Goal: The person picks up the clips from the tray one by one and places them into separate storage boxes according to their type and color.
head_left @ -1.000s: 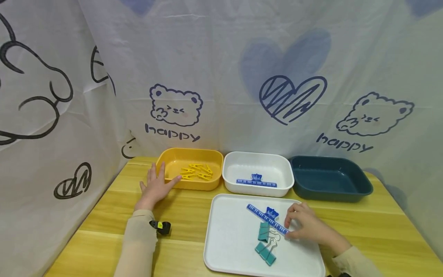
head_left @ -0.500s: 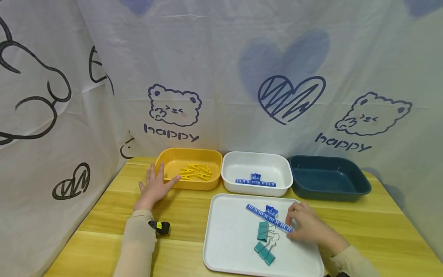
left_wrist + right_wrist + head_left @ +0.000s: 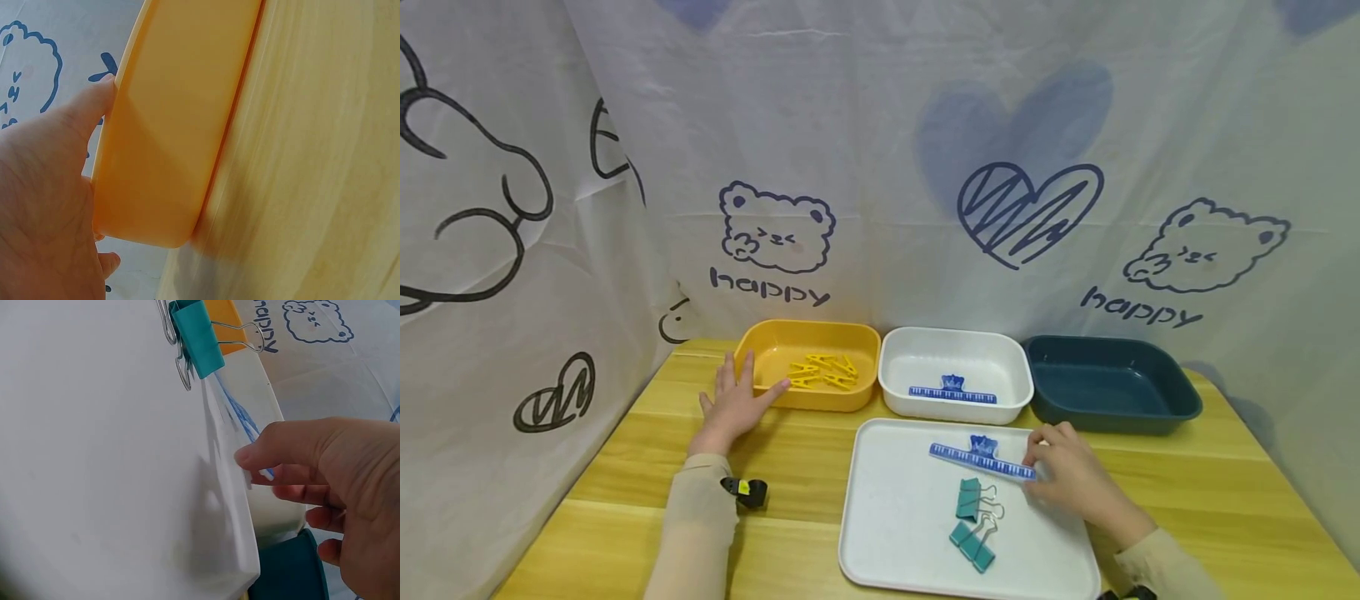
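Observation:
My left hand (image 3: 734, 410) rests at the left corner of the yellow bin (image 3: 807, 400), fingers spread and thumb against the front rim. Inside that bin lie several yellow clothespins (image 3: 824, 371). With thumb and forefinger my right hand (image 3: 1073, 468) pinches the right end of a blue sheet-music clip (image 3: 982, 458), printed with piano keys, over the white tray (image 3: 887, 533). In the right wrist view the same clip (image 3: 240, 415) shows edge-on at the fingertips. Just below it on the tray sit two teal binder clips (image 3: 969, 500), their wire handles touching or overlapping.
A white bin (image 3: 958, 411) behind the tray holds another blue sheet-music clip (image 3: 952, 392). To its right stands a dark teal bin (image 3: 1112, 408). The bins stand in a row on the wooden table (image 3: 775, 533), before a printed curtain (image 3: 887, 167).
The right hand has taken hold of the blue clip's right end and swung it up and away from the binder clips, so it lies nearly level. The left hand stays put.

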A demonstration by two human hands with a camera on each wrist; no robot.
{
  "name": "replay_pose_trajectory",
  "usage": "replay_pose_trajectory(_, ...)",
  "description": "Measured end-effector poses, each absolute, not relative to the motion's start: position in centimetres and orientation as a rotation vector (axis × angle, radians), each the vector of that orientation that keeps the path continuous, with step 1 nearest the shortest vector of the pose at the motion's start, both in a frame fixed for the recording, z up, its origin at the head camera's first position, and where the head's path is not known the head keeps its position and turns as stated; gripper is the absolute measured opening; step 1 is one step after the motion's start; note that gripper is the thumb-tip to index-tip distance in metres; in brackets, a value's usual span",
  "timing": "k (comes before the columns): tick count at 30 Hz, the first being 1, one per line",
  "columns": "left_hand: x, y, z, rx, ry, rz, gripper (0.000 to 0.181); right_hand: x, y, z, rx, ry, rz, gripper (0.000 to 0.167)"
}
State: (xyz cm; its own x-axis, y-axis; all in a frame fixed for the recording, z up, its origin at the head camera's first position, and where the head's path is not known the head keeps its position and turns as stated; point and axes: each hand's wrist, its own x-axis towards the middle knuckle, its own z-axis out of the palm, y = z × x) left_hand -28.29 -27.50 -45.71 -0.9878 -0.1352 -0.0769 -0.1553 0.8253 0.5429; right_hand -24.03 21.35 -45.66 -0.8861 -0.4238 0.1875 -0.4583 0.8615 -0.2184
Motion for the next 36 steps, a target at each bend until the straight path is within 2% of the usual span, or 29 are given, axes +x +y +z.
replay_pose_trajectory(12, -28.3, -27.6, -45.7, -0.240, 2.966, 0.875, 0.102, -24.0, 21.8, -44.9, 0.643, -2.807, 0.475, 0.018)
replay_pose_trajectory(36, -28.3, -27.4, -45.6, -0.233, 2.964, 0.890, 0.101, -24.6, 22.8, -44.8, 0.803, -2.367, 0.546, 0.028)
